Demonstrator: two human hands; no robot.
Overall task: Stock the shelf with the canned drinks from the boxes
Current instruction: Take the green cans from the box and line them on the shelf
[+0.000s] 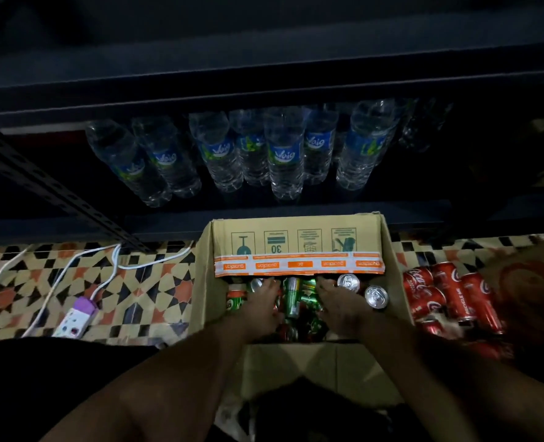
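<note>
Head view.

Cans (293, 298): green and red drink cans lying jumbled in the open box (203, 282), which stands on the floor just before the shelf (264, 90). Two silver-topped cans (376, 296) stand upright at the box's right wall. Judged full: moderately heavy, rigid, smooth and likely slippery, prone to denting if dropped. Best taken round the middle of the body, one per hand.

Left hand (261, 306): down in the box's left half, fingers spread over the cans; whether they grip one cannot be told.

Right hand (337, 306): down in the right half, fingers reaching under the far flap; grip likewise cannot be told.

Far flap (296, 247): taped, folded inward over the far cans, hiding them and narrowing the way out.

Cola cans (446, 295): red, packed on their sides just right of the box, beside a second carton (526, 282).

Bottles (283, 154): water, filling the lower shelf level directly beyond the box; no bare space shows among them.

Power strip (76, 317) with white cables (72, 266): on the tiled floor, left, well apart from the box.
</note>
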